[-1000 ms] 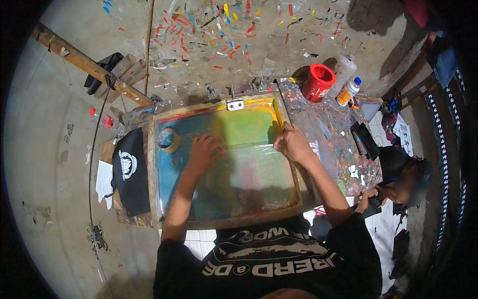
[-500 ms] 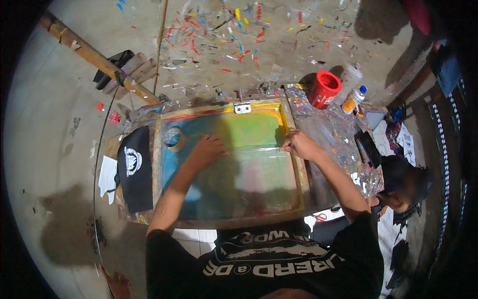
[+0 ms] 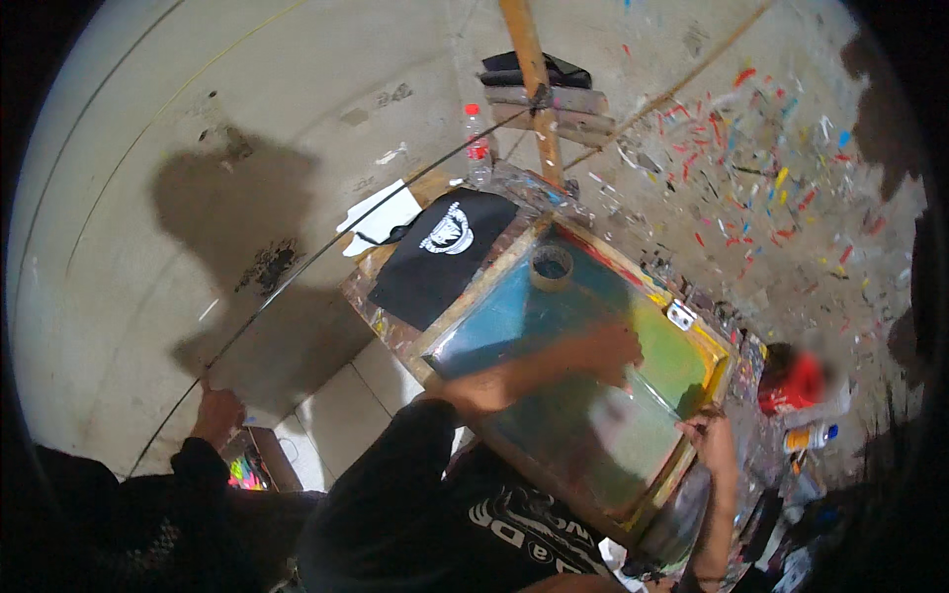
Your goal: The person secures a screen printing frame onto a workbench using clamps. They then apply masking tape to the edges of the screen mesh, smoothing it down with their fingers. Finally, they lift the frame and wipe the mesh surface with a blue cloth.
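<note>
A: Surface and room?
B: Table (image 3: 400, 334), one, paint-specked, set beneath both hands. Wall (image 3: 682, 158), paint-streaked, seen beyond the hands. Floor (image 3: 351, 400), white-tiled, seen left of and nearer than the left hand (image 3: 621, 354). Pole (image 3: 532, 74), one, wooden, set beyond the left hand.

A: Hands?
B: Two, held apart. Right hand (image 3: 704, 430): fingertips pinched on one end of a clear strip (image 3: 656, 395). Left hand: blurred near the other end; its grip cannot be told.

A: Screen (image 3: 484, 289)?
B: One, wood-framed, laid under both hands; one strip is stretched over it between them.

A: Other counts?
B: Tape roll (image 3: 551, 269), one, inside the frame, beyond and left of the left hand. Clamp (image 3: 680, 315), one, beyond both hands. Black cloth (image 3: 410, 282), one, white-printed, left of the left hand. Tub (image 3: 791, 385), one, red, blurred, right of the right hand. Second person's hand (image 3: 217, 412), one, far left.
</note>
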`<move>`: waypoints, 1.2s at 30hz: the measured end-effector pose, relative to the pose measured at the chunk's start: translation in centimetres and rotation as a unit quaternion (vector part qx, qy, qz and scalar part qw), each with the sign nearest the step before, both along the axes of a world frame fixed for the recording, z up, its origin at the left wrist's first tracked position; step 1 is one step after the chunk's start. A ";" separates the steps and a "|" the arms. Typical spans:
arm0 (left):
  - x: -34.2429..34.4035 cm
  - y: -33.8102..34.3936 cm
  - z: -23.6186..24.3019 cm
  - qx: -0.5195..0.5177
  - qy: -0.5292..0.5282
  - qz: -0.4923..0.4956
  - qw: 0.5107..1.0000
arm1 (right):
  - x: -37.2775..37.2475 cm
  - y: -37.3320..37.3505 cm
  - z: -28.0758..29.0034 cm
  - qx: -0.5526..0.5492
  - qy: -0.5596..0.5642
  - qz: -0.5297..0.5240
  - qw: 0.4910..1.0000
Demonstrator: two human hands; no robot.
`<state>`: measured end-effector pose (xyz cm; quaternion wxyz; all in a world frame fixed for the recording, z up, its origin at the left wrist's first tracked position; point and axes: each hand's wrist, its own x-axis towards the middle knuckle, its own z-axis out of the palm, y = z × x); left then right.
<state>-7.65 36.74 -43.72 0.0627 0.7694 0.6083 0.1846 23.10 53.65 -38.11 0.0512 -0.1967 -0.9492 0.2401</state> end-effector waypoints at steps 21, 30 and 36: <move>1.5 0.7 -1.4 -0.017 -0.112 0.050 0.992 | -7.0 -1.1 -2.2 -0.029 0.006 0.093 0.995; 0.3 -0.4 -5.1 0.052 -0.102 0.035 0.993 | -4.9 -2.2 -0.3 0.001 -0.104 0.058 0.993; 0.4 0.1 0.0 -0.047 -0.122 -0.010 0.991 | -4.7 -1.4 -0.1 0.037 -0.082 0.091 0.992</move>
